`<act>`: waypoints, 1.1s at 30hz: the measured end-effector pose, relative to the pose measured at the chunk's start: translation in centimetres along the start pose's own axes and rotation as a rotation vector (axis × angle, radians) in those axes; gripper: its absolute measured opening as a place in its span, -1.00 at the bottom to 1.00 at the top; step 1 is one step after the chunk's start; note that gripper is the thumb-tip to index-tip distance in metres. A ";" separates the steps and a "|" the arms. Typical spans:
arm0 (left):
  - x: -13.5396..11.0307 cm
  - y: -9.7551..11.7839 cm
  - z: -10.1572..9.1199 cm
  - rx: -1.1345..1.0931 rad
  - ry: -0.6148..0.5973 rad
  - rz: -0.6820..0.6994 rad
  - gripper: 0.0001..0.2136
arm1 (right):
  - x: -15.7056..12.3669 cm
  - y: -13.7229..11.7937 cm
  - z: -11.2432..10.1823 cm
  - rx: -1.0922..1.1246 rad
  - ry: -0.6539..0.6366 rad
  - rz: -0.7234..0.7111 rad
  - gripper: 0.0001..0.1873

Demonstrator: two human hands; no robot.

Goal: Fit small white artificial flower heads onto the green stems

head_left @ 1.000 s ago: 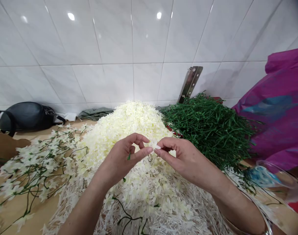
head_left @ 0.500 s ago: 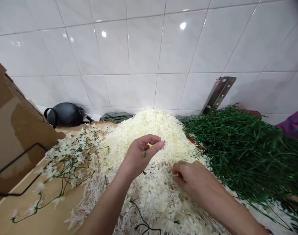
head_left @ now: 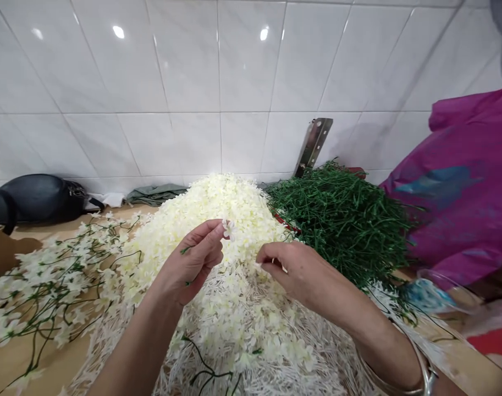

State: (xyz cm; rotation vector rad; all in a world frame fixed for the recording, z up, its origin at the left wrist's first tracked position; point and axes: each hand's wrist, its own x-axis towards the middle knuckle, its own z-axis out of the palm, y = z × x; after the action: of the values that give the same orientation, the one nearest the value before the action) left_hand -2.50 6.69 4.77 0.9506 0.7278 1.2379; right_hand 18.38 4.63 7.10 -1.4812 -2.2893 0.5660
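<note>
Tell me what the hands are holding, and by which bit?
The left hand pinches a white flower at one side. I can't tell whether the right hand holds anything.

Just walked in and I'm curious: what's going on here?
A person's bare left hand pinches a small white flower. The bare right hand, fingertips close together, is by a heap of cream-white flowers; whether it holds anything is unclear. Thin green stems are piled at right; stemmed white flowers lie at left.

Purple bag (head_left: 461,187) cut off by right edge, cardboard (head_left: 5,253) by left. Foot of metal bar (head_left: 315,143) hidden by green stems (head_left: 341,220). Whether anything is pinched in right hand (head_left: 296,269) cannot be told.
</note>
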 end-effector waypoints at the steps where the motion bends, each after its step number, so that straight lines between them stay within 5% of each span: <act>1: 0.0 0.0 0.1 -0.005 -0.002 -0.005 -0.70 | -0.1 0.2 -0.4 0.050 0.044 -0.021 -0.77; 5: 0.0 0.0 0.2 0.004 0.013 -0.018 -0.65 | -0.7 1.0 -1.6 0.098 0.173 -0.071 -0.77; 10: 0.5 -0.2 0.1 -0.015 0.052 -0.050 -0.60 | -1.4 1.3 -2.3 -0.233 0.089 -0.012 -0.66; 16: 0.7 -0.6 0.3 -0.054 0.054 -0.078 -0.62 | -0.1 -0.7 1.8 -0.424 -0.210 0.011 -0.74; 20: 0.6 -0.9 0.3 -0.059 0.039 -0.076 -0.63 | 0.8 -1.2 4.1 -0.470 -0.245 0.085 -0.74; 27: 0.7 -1.3 -0.2 0.023 -0.023 -0.059 -0.66 | 0.4 0.2 1.3 -0.128 -0.006 0.046 -0.84; 33: 0.6 -1.7 -0.3 0.044 -0.055 -0.085 -0.70 | 0.3 1.0 -0.1 0.226 0.233 -0.122 -0.89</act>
State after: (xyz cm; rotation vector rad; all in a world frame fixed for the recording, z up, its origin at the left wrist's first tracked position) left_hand -1.93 7.20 3.17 0.9755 0.7473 1.1214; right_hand 19.02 5.30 6.70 -1.2222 -2.0450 0.5634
